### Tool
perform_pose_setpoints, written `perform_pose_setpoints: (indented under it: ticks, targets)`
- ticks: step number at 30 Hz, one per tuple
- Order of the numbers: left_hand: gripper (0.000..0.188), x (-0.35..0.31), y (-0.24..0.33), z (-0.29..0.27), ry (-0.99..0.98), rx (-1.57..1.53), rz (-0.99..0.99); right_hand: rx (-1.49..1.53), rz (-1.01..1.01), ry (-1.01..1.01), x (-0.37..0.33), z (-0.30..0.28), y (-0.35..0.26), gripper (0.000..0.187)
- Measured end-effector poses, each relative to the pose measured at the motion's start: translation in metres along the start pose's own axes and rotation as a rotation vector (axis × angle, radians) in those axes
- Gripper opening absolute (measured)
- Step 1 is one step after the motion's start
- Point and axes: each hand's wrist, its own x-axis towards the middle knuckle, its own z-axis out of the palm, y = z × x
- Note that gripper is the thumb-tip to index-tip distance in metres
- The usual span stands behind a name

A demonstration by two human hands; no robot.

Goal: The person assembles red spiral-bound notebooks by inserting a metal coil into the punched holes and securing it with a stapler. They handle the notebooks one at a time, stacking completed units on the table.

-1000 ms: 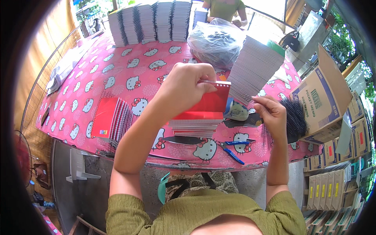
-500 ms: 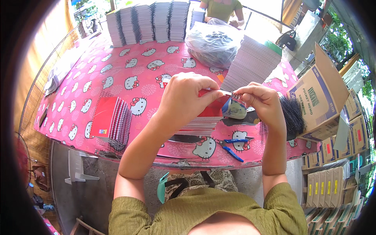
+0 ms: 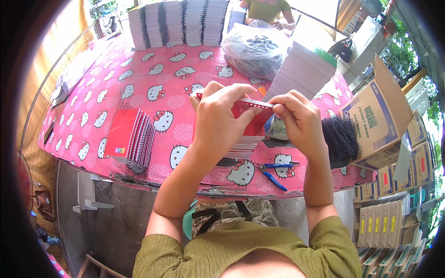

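My left hand [image 3: 220,118] is closed around a small red notebook [image 3: 256,103], its thumb on the cover and the hole-punched edge up. At the notebook's right end, my right hand [image 3: 296,118] pinches the corner. Whether a wire coil sits between those fingertips is hidden. Below them stands a stack of red-covered notebooks [image 3: 244,147], partly hidden by my left hand. Blue-handled pliers [image 3: 273,175] lie on the pink table cover nearer to me. Right of my right hand lies a heap of black spiral coils [image 3: 341,141].
Bound red notebooks [image 3: 124,132] are stacked at left on the pink table [image 3: 178,111]. Tall notebook stacks [image 3: 178,23], a clear plastic bag [image 3: 255,51] and a leaning paper pile [image 3: 301,72] stand farther back. An open carton [image 3: 375,116] is at right; another person [image 3: 269,14] is across the table.
My right hand has shifted slightly left and lower, closing on the notebook's corner. The coil seen at its fingertips no longer shows. The notebook's row of holes is now more visible.
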Motion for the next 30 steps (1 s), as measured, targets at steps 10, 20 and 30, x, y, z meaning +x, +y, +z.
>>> perform_pose_setpoints:
  ticks: [10, 20, 30]
  targets:
    - [0.032, 0.002, 0.000, 0.001, -0.018, 0.023, -0.030, -0.083, -0.182, 0.361, 0.008, 0.000, -0.022, 0.017]
    - [0.027, 0.000, -0.002, 0.004, 0.013, 0.033, -0.005, 0.351, -0.171, 0.511, -0.034, -0.040, -0.164, 0.024]
    - [0.025, 0.001, -0.001, 0.005, -0.005, -0.011, -0.002, 0.300, -0.159, 0.469, -0.020, -0.039, -0.136, 0.030]
